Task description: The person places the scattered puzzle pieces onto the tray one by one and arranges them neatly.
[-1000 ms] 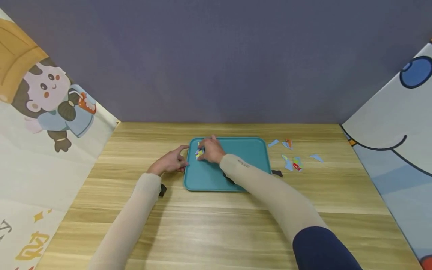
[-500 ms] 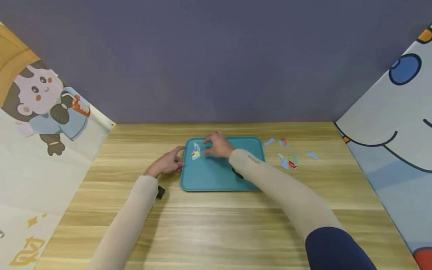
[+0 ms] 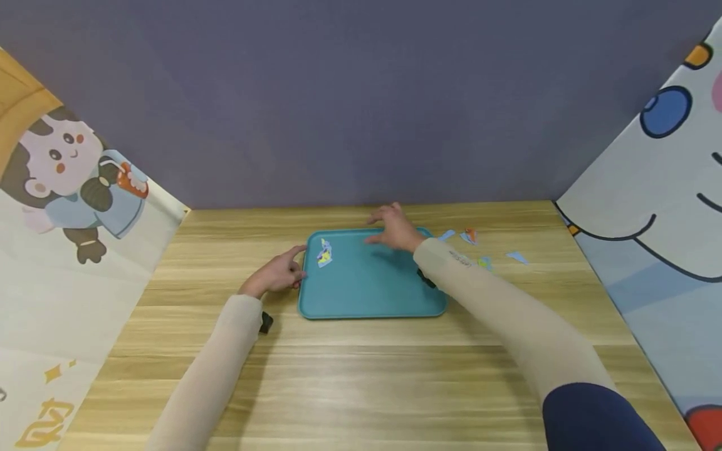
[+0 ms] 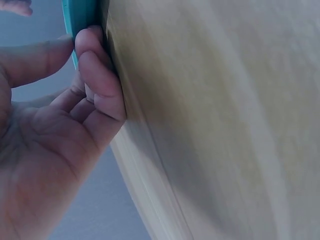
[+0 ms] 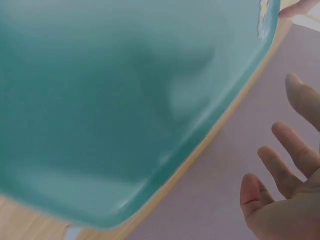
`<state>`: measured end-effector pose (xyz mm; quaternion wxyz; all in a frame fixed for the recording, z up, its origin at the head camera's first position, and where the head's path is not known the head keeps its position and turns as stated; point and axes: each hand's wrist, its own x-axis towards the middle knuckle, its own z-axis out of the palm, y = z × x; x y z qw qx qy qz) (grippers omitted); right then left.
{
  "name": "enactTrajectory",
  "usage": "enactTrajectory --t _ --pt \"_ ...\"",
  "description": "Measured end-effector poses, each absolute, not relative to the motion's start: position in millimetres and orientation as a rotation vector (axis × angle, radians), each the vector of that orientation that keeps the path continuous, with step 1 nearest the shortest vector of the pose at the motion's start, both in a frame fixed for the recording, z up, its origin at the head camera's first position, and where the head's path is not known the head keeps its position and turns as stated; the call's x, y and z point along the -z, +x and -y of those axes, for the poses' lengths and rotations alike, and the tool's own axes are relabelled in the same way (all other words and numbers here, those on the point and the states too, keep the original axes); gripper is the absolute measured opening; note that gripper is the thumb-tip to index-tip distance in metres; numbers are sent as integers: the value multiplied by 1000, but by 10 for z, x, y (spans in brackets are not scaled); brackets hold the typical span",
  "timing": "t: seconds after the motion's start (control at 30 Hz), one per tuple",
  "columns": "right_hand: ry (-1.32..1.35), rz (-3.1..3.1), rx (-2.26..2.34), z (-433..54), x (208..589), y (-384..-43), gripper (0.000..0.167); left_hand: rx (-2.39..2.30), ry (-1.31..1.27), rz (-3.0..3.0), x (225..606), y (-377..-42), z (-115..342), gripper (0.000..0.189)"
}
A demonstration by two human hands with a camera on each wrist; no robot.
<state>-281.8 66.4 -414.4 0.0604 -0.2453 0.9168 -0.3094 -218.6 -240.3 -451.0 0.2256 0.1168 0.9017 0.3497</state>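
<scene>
A teal rectangular tray (image 3: pixel 366 288) lies on the wooden table. Near its upper left corner sit small flat printed pieces (image 3: pixel 324 255), yellow, purple and pale blue, with irregular edges; how many is too small to tell. My left hand (image 3: pixel 276 274) is at the tray's left edge. In the left wrist view, the thumb and curled fingers of that left hand (image 4: pixel 65 115) hold the teal rim. Over the tray's upper right part is my right hand (image 3: pixel 397 230), holding nothing. Its fingers (image 5: pixel 287 170) are spread and loosely bent in the right wrist view.
Several loose flat pieces lie right of the tray: a light blue one (image 3: pixel 516 257), one with orange (image 3: pixel 469 235), and a green one (image 3: pixel 485 262) partly behind the right sleeve (image 3: pixel 507 313). A grey wall (image 3: pixel 361 106) borders the table's far edge; printed panels flank both sides.
My right hand has let go of the printed pieces and moved right across the tray, leaving them near its upper left corner. My left hand stays at the tray's edge.
</scene>
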Motion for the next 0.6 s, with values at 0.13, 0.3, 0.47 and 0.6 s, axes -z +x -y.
enactTrajectory --t 0.13,0.3,0.47,0.6 --pt "-783 -2794 952 -864 4176 -2838 46 -950 310 -2482 4524 -2194 2412 71" --pt "-691 -2815 924 -1153 4165 -2855 47 -953 301 -2471 4511 -2190 2417 71" --pt "-602 -2809 863 -1429 4153 -2857 50 -962 297 -2465 4484 -2183 2418 71" --pt "-592 -2797 866 -1617 4161 -2846 52 -961 307 -2466 4478 -2187 2424 71"
